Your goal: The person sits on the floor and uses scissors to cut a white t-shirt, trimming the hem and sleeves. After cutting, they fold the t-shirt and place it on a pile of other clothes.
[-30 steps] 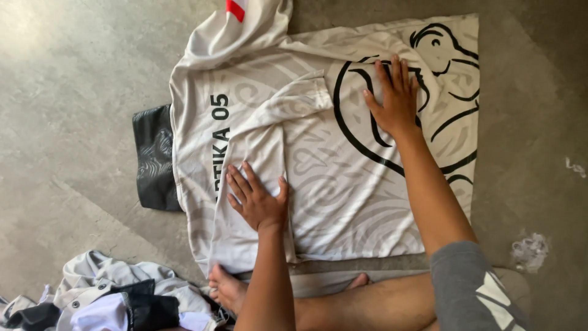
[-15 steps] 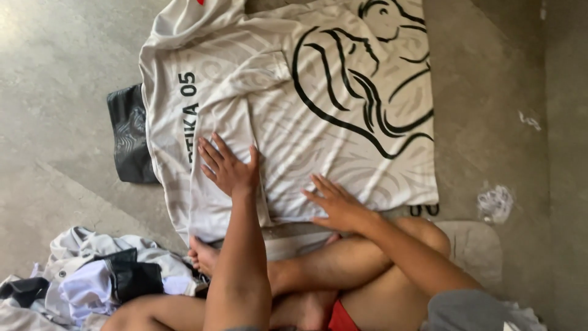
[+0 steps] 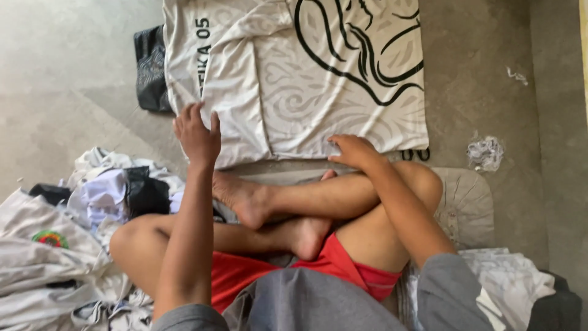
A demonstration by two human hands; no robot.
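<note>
Head view: A cream-white printed jersey with a large black line drawing [image 3: 306, 73] lies flat on the grey concrete floor [image 3: 67, 79], directly in front of the person's crossed bare legs. The left hand [image 3: 197, 132] rests at the near left hem of the jersey, fingers spread wide, holding nothing. The right hand [image 3: 354, 150] presses on the near edge, fingers bent down onto the fabric; whether they pinch it cannot be determined. A black patterned cloth [image 3: 150, 67] protrudes from beneath the jersey's left side. A heap of crumpled white and dark garments [image 3: 73, 233] lies left of the knees. A crumpled scrap [image 3: 485, 153] lies on the floor to the right.
</note>
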